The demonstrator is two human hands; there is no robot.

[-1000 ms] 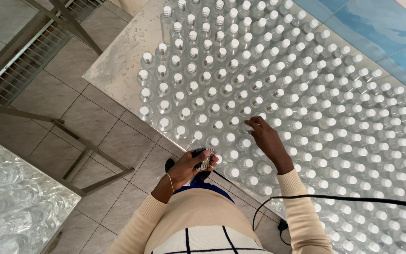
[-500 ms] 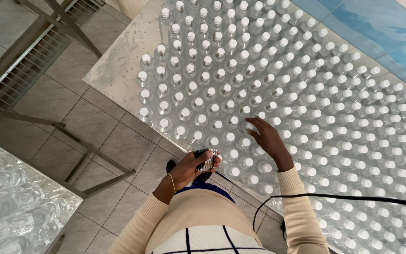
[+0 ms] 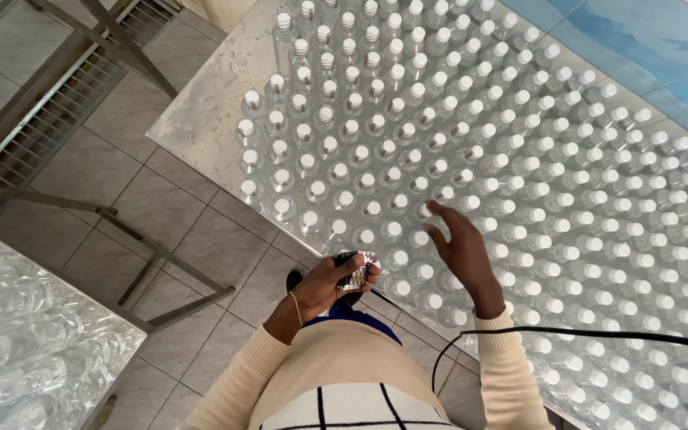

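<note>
A steel table [image 3: 209, 103] carries several rows of clear plastic bottles with white caps [image 3: 408, 143]. My right hand [image 3: 459, 247] hovers over the bottles near the table's front edge, fingers spread, holding nothing. My left hand [image 3: 328, 287] stays close to my body at the table's near corner, closed around a small black and silver hand-held device [image 3: 356, 269]. A black cable [image 3: 599, 333] runs across my right sleeve.
On the left stands a metal frame [image 3: 121, 231] over grey floor tiles, with a grated shelf [image 3: 33, 127] behind it. A pile of clear bottles [image 3: 17, 342] fills the bottom left. A blue patterned surface [image 3: 646, 40] lies beyond the table at top right.
My right hand has lifted off the bottle caps and its fingers have spread apart. The left hand with the device has stayed in place.
</note>
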